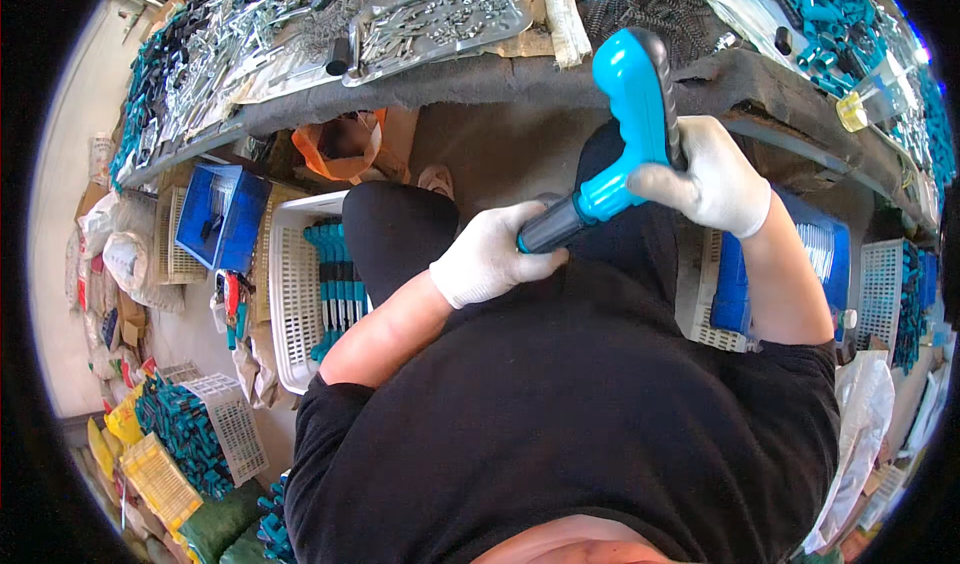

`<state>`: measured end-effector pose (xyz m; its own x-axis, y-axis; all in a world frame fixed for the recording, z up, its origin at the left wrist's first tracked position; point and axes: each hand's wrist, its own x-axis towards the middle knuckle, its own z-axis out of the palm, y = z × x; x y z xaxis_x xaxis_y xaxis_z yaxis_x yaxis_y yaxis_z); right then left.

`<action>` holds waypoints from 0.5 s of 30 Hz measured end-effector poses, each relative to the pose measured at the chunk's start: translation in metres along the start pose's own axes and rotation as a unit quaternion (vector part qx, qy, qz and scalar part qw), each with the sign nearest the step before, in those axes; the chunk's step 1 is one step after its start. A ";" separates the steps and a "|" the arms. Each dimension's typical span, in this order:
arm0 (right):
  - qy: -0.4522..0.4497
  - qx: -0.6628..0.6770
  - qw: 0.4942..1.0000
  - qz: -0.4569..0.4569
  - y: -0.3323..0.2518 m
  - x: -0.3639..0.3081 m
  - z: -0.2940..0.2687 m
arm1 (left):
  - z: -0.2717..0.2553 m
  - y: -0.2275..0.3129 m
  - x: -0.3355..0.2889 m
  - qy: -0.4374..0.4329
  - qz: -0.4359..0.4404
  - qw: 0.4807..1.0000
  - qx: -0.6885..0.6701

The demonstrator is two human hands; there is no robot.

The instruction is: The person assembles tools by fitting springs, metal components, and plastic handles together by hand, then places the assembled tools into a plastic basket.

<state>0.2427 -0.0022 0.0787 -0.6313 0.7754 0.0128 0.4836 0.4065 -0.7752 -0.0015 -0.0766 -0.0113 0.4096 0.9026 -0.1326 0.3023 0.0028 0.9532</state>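
Note:
A turquoise and black tool handle (pixel 630 114) with finger grooves is held tilted in front of my body, its thick curved end up toward the bench. My left hand (pixel 500 256), in a white glove, closes around the black ribbed tube at its lower end. Around the turquoise neck and black back of the handle is my right hand (pixel 715 176), gloved too, its thumb lying across the front. Part of the handle is hidden by my fingers.
The bench (pixel 450 84) ahead bears a metal tray (pixel 440 19) of small parts, springs (pixel 650 9) and turquoise pieces (pixel 820 14). A white basket (pixel 295 294) of turquoise handles stands by my left leg. Blue bins (pixel 222 214) sit low on both sides; an orange bag (pixel 335 159) is under the bench.

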 end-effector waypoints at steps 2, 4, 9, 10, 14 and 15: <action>-0.005 0.008 0.997 0.075 0.002 0.001 0.000 | -0.005 0.014 -0.001 0.013 -0.016 0.995 0.097; -0.052 0.086 0.982 0.157 0.010 0.000 -0.001 | -0.006 0.013 -0.002 0.051 -0.005 0.977 0.207; -0.023 0.187 0.955 0.228 0.026 -0.008 0.012 | -0.005 0.015 0.007 0.062 0.024 0.935 0.349; 0.021 0.174 0.972 0.160 0.023 -0.008 0.017 | -0.003 0.011 0.008 0.060 0.026 0.951 0.302; 0.142 0.143 0.979 -0.011 0.022 -0.004 0.030 | 0.006 -0.025 0.013 0.012 0.054 0.998 0.018; 0.203 0.111 0.970 -0.072 0.021 -0.002 0.032 | 0.006 -0.019 0.013 0.016 0.053 0.998 0.014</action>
<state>0.2348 -0.0110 0.0426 -0.3704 0.8630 0.3435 0.2379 0.4456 -0.8630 0.0029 -0.0675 -0.0330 0.4129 0.9105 -0.0220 0.2820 -0.1049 0.9537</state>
